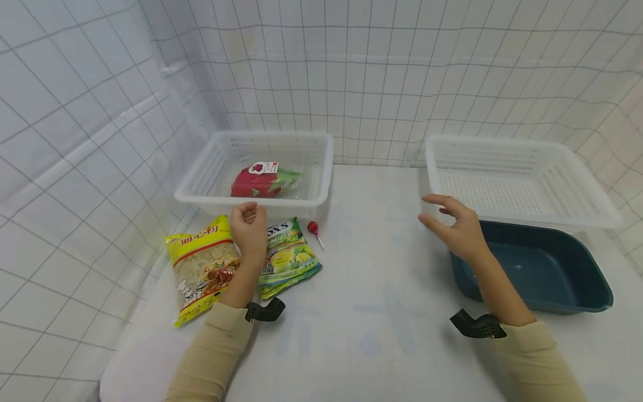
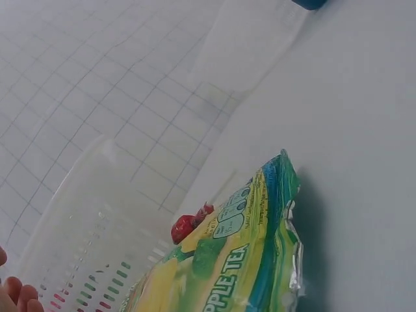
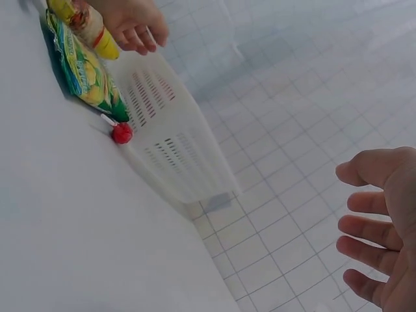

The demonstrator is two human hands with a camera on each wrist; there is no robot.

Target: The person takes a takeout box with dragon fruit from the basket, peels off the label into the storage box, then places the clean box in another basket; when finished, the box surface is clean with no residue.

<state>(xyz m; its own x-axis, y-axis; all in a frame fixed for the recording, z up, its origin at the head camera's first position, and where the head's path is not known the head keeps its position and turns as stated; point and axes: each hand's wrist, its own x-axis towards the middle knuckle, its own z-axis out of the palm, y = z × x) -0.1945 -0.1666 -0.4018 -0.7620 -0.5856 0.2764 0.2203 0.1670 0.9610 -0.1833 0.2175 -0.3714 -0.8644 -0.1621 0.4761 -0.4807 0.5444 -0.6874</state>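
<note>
Fruit (image 1: 253,183) in left basket (image 1: 251,202), packets (image 1: 288,257) before — lollipop (image 1: 313,227) to their right

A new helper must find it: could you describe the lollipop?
In the head view, find the white basket holding dragon fruit. In front lies a green packet. Just right of it is the lollipop, the only red ball on a stick.

The white tabletop (image 1: 372,312) carried a left basket (image 1: 296,208) and a right basket (image 1: 477,190), both white — with a yellow bag (image 1: 198,271), a green packet (image 1: 291,261) and a red lollipop (image 1: 313,227) before the former, a teal tub (image 1: 537,273) before the latter.
</note>
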